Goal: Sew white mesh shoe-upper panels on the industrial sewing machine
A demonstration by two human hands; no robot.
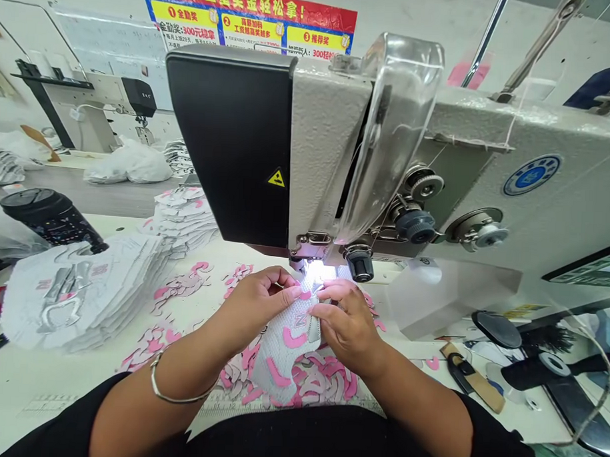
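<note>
Both my hands hold a white mesh shoe upper [285, 354] with pink overlays and a grey-edged letter N. My left hand [260, 300], a metal bangle on its wrist, pinches the upper's near side. My right hand [344, 320] grips its other side, with the fingertips of both hands almost meeting. The upper's far end sits just in front of the lit presser foot [304, 252] of a grey and black sewing machine [328, 129]. The needle is hidden. Loose pink cut pieces [324, 382] lie beneath my hands, and a tall stack of white uppers [77, 294] stands to the left.
A black tumbler [50, 216] lies at the left beside the stack. Another stack [182, 217] stands behind it. A brush [546, 340] and a strapped tool [472, 378] lie at the right. A ruler [283, 408] marks the table's near edge. Another sewing machine [124, 95] stands behind.
</note>
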